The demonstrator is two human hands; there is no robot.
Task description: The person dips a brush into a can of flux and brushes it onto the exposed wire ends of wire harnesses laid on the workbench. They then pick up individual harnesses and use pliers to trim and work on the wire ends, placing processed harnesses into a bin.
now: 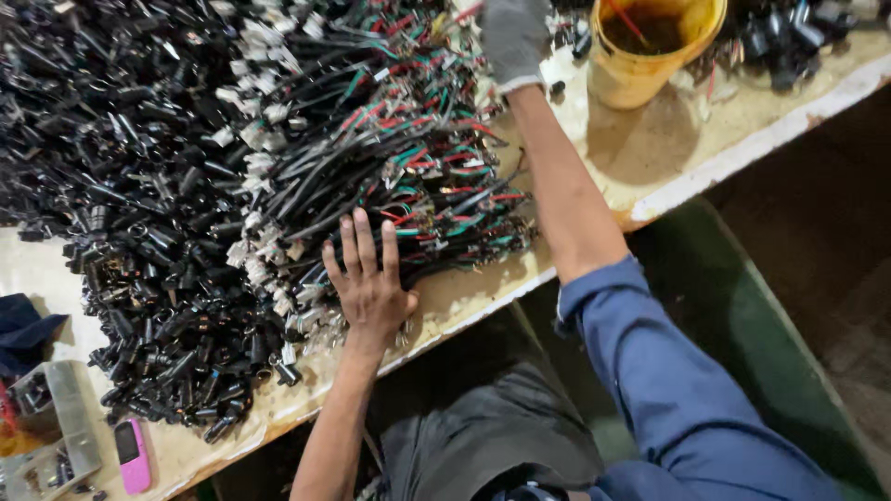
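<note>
My left hand (368,276) is bare and lies flat, fingers spread, on the near edge of a big bundle of black, red and green wires (408,158) with white plug ends. My right hand (513,37) wears a grey glove and reaches far over the same bundle, at the top edge of the view. Its fingertips are cut off by the frame, so its grip is hidden. The blue sleeve (650,371) on that arm is pushed up above the elbow.
A large heap of black connectors (139,186) covers the table's left. A yellow bucket (650,56) stands at the back right. A pink phone (133,455), a metal tray (56,427) and a dark blue cloth (23,329) lie near the left. The table's white edge (742,153) runs diagonally.
</note>
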